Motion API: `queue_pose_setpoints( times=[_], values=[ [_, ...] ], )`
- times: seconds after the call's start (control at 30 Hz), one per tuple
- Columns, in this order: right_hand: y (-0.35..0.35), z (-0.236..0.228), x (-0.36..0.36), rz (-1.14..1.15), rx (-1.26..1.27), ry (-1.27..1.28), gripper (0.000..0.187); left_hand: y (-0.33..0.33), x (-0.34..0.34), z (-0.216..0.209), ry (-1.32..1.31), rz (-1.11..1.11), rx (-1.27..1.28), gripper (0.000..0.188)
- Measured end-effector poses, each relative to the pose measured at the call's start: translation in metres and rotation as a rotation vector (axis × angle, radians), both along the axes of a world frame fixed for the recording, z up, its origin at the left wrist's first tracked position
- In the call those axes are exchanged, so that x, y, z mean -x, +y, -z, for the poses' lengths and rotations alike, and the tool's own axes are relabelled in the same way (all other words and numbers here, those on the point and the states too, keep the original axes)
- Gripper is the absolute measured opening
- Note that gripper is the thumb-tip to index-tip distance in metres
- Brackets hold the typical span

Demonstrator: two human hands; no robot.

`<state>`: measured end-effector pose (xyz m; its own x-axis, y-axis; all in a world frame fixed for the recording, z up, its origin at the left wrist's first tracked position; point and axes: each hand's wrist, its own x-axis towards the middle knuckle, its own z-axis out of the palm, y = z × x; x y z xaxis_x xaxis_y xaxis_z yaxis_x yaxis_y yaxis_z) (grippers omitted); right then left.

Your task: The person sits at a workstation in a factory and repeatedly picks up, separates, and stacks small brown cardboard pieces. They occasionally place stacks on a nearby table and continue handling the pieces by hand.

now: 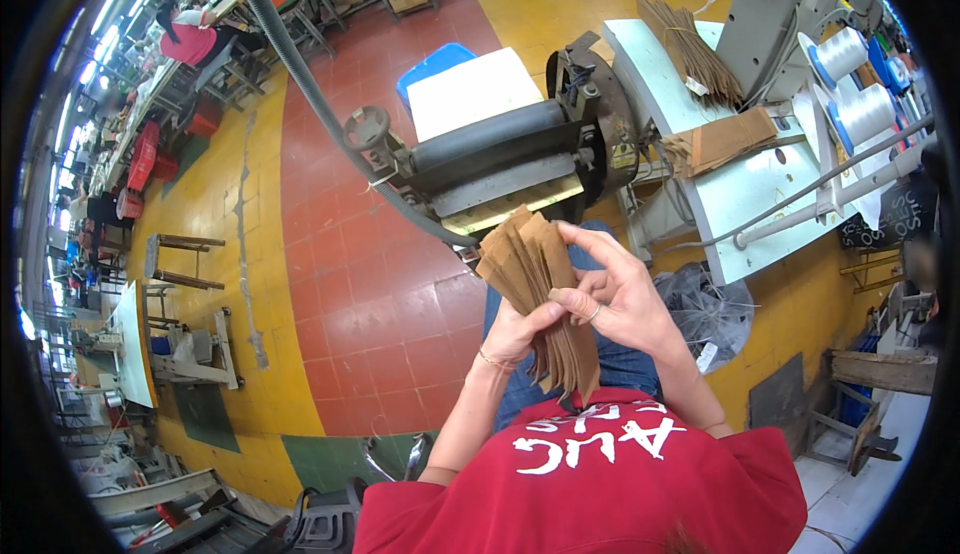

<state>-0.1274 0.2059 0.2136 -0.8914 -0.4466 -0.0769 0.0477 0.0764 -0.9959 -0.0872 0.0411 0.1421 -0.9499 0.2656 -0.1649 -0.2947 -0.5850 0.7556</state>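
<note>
Above my lap I hold a fanned stack of brown leather-like pieces (543, 266). My left hand (512, 336) is closed round the lower left side of the stack, its thumb across the front. My right hand (628, 302) grips the right side, with the thumb near the left thumb and the index finger stretched up along the edge. The stack's upper ends spread apart, and its lower ends hang toward my red shirt. Just beyond the stack is a machine with a dark roller (490, 139) and a pale yellowish strip (512, 204) along its near edge.
White sheets (475, 92) and a blue tray (436, 64) lie behind the roller. At right, a pale table (740, 239) bears brown bundles (690, 54) and white thread spools (843, 56). A grey hose (300, 64) crosses at left. A clear plastic bag (708, 309) lies on the floor.
</note>
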Motion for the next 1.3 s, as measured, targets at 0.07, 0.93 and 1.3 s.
queue_pose_setpoints(
  times=[0.07,0.93,1.3],
  values=[
    [0.008,-0.001,0.005,0.015,-0.128,0.008,0.076,0.000,-0.002,0.000,-0.036,0.074,-0.027,0.063],
    [0.010,0.103,0.010,0.010,0.139,-0.090,0.057,0.037,-0.026,0.048,-0.243,0.087,0.306,0.040],
    [0.017,0.106,0.007,0.002,0.266,-0.128,0.042,0.021,-0.026,0.044,-0.384,0.271,-0.008,0.043]
  ],
)
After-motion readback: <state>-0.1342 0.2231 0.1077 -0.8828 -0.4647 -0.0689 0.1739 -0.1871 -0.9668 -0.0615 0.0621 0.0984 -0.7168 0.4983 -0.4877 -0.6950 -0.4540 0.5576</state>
